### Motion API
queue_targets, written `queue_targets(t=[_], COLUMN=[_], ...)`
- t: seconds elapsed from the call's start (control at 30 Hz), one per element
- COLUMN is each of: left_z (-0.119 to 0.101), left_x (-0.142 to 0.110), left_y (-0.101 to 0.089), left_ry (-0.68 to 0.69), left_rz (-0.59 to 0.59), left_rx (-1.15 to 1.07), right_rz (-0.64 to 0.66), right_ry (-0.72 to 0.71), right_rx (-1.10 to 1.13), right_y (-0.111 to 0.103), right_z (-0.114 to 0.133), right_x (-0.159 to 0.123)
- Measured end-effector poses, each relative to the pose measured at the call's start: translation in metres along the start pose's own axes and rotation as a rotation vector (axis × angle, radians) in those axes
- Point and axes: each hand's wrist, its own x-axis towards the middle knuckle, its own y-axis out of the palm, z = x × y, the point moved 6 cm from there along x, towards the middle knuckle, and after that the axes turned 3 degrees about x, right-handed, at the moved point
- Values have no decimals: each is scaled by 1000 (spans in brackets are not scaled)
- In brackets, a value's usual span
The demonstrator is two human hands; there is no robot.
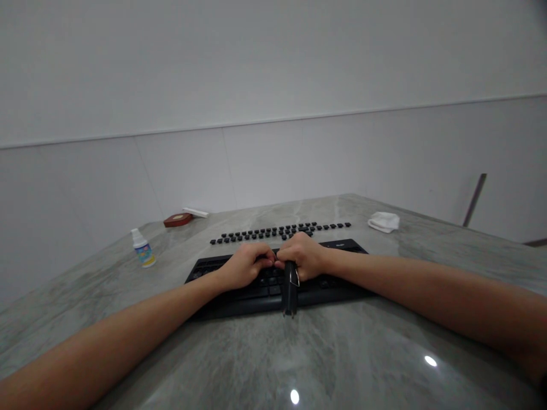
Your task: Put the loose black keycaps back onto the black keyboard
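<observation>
A black keyboard [252, 304] lies on the table in front of me, partly covered by both hands. My right hand [302, 253] is closed around a long black tool [290, 293] with a thin metal wire loop at its side; the tool points toward me over the keyboard's front edge. Its far end is hidden in the fingers. My left hand [248, 263] is closed in a pinch, its fingertips meeting those of the right hand above the keys. Whatever sits between these fingertips is too small to make out. Behind the keyboard, several loose black keycaps [268, 232] stand in rows.
To the left stands a white spray bottle [144, 250] with a coloured label. A red-brown box [178, 220] and a white flat object [195, 212] lie at the back left. A crumpled white cloth [383, 222] rests at the right on the grey marbled table [231, 359].
</observation>
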Motion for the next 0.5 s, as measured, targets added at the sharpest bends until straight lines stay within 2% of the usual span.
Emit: queue_targets(t=[0.23, 0.37, 0.43, 0.5], left_z=[1, 0, 2, 8], left_x=[2, 1, 1, 1], left_y=[0, 0, -2, -3], left_ry=[-10, -14, -41, -88], left_rz=[-25, -23, -34, -55], left_rx=[5, 5, -78, -220], right_rz=[-13, 22, 27, 15], right_ry=[-38, 2, 42, 151], right_rx=[-76, 59, 144, 226], right_y=[-3, -2, -1, -1], right_z=[4, 1, -2, -10], right_x=[-1, -1, 0, 0])
